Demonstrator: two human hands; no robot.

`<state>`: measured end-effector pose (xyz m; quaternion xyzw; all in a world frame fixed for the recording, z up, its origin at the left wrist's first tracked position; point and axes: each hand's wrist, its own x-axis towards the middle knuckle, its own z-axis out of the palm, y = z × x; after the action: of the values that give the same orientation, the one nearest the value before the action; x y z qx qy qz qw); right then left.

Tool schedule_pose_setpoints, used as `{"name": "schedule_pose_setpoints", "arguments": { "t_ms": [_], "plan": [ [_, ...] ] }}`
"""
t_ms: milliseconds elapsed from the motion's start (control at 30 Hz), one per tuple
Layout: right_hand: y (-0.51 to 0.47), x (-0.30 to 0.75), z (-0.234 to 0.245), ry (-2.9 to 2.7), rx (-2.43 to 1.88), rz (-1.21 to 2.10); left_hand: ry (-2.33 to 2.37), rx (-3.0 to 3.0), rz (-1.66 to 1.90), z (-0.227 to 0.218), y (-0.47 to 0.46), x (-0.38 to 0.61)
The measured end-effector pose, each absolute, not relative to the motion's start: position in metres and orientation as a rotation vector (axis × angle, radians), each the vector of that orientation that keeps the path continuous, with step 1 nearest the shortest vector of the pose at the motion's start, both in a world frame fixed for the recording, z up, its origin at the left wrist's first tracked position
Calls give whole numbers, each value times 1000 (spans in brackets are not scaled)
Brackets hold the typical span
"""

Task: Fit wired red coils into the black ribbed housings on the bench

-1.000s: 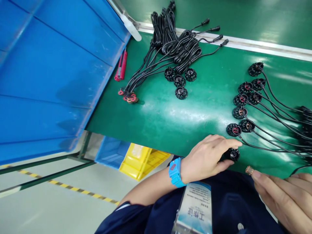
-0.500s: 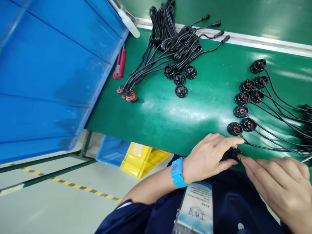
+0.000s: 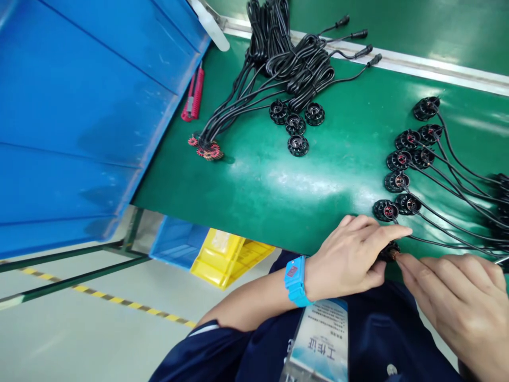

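Note:
My left hand (image 3: 353,257), with a blue wrist strap (image 3: 295,281) behind it, is closed around a black round housing (image 3: 387,250) at the table's front edge. My right hand (image 3: 453,289) pinches a small copper-wound core against the housing's opening; fingers hide most of both parts. Just beyond my hands, several black housings (image 3: 396,181) with red or copper cores inside trail black cables to the right. Several black housings without cables (image 3: 295,124) sit mid-table. Left of them lie red-and-copper wound cores (image 3: 209,151) on the ends of coiled black cables (image 3: 306,69).
A large blue bin wall (image 3: 79,116) rises at the left. Beside it on the green table (image 3: 254,185) lies a red-handled cutter (image 3: 193,95). A white tool (image 3: 212,29) sits near the back rail. Below the edge are a yellow bin (image 3: 218,257) and a blue bin (image 3: 175,241).
Both hands remain together at the housing. My left hand has shifted slightly right, its index finger reaching farther over the housing. The copper-wound core is now less visible. The view has shifted a little.

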<state>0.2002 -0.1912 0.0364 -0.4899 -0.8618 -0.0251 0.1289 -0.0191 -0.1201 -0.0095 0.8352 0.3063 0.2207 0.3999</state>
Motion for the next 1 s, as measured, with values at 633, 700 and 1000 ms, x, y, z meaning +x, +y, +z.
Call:
{"name": "schedule_pose_setpoints", "arguments": {
  "t_ms": [633,700,1000],
  "plan": [
    [-171,192,65,-2730,-1312,-95,752,1949,620,-17,-121,-16],
    [-167,191,66,-2747,-1299,-83,752,1943,631,-16,-121,-16],
    [-157,181,67,-2748,-1422,6,726,1974,597,-15,-120,-17]
  ]
}}
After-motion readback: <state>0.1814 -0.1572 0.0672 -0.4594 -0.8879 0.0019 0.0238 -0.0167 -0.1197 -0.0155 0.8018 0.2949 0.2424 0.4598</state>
